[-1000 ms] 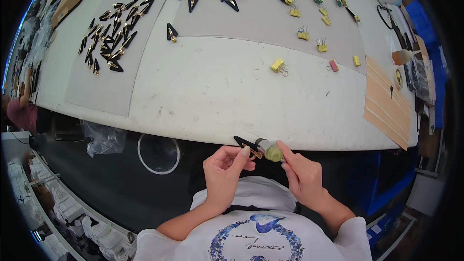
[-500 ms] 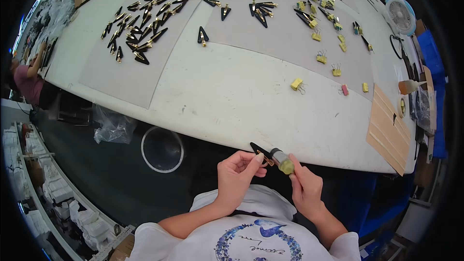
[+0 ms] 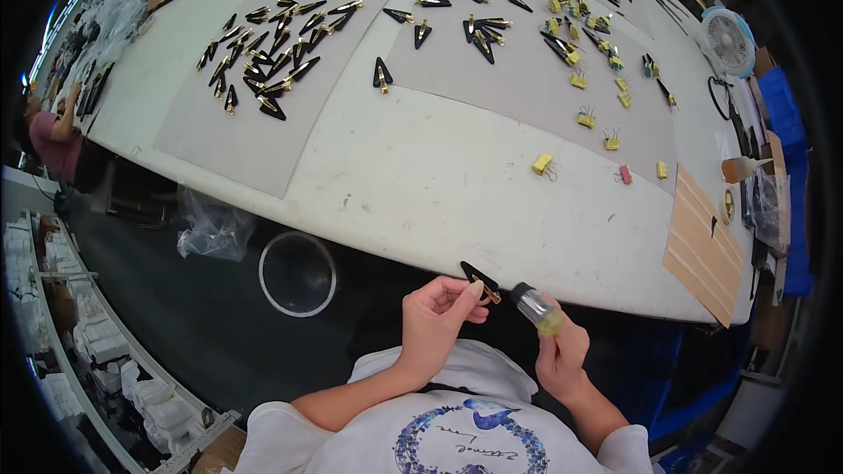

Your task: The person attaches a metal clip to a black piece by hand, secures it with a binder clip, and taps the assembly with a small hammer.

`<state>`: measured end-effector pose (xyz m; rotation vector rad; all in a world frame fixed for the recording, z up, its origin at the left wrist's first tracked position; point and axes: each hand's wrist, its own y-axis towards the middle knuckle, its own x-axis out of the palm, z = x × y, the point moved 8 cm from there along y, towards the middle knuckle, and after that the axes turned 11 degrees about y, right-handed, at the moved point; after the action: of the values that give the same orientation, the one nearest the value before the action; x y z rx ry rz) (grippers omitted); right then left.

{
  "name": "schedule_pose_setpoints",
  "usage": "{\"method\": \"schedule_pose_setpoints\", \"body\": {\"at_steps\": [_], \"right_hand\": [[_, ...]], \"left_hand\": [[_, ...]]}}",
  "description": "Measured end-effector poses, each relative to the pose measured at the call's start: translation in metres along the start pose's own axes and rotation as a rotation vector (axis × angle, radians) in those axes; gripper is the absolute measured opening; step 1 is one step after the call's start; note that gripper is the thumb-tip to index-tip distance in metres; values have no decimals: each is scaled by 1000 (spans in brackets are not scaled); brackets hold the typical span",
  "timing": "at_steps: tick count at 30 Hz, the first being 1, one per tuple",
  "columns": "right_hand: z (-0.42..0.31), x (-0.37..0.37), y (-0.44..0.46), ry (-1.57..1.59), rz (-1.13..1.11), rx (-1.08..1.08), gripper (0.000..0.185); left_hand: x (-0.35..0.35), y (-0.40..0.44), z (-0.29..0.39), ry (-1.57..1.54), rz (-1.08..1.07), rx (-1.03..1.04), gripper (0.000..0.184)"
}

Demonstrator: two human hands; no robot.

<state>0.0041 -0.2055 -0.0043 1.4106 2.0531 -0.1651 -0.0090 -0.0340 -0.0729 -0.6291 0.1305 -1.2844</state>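
Observation:
My left hand (image 3: 439, 316) pinches a black pointed hair clip (image 3: 479, 277) with a gold metal part, held close to the table's front edge. Its tip points away from me. To the right, my right hand (image 3: 563, 355) grips a short cylinder (image 3: 534, 305) with a black end, a clear greyish middle and a yellow-green end. Motion blurs it, and its exact kind does not show. A small gap separates its black end from the hair clip. Many similar black hair clips (image 3: 279, 61) lie on a grey sheet at the left of the table.
Yellow binder clips (image 3: 543, 163) and a pink one (image 3: 624, 175) lie on the white table (image 3: 421, 184). At the right are a brown board (image 3: 702, 246), a squeeze bottle (image 3: 742, 168) and a fan (image 3: 728, 42). A round bin (image 3: 297, 276) stands below the edge. Another person (image 3: 54, 136) works far left.
My right hand has moved the cylinder slightly right and down, away from the hair clip. My left hand keeps its pinch, and the view has shifted slightly.

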Motion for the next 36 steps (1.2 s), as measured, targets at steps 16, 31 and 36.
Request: {"method": "schedule_pose_setpoints", "body": {"at_steps": [16, 31, 36], "right_hand": [[0, 4, 1, -67, -58, -12, 46], [-22, -3, 33, -67, -101, 51, 44], [-26, -8, 43, -98, -84, 80, 47]], "left_hand": [[-2, 1, -1, -5, -6, -15, 17], [-1, 4, -1, -12, -64, -11, 17], [-3, 4, 0, 7, -84, 3, 16]]}}
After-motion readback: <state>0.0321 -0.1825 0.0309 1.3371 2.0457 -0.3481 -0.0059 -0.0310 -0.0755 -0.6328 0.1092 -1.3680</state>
